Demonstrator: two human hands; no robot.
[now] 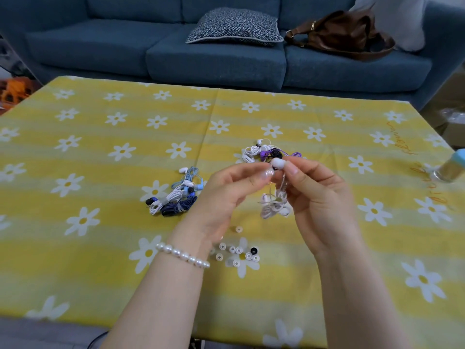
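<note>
Nearest, my left hand (226, 195) pinches a clear silicone ear tip (267, 175); right hand (317, 197) fingers (292, 170) grip the white earbud (278, 164). Risk: a skewed push springs it off among the loose tips (236, 253).

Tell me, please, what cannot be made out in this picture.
Head view:
The clear ear tip, pinched by the left hand: blurred; fit on the white earbud unclear.
White cable bundle under the right hand: motion-blurred.
Bottle: cut off by the right edge.
Orange object: cut off by the left edge.
</note>
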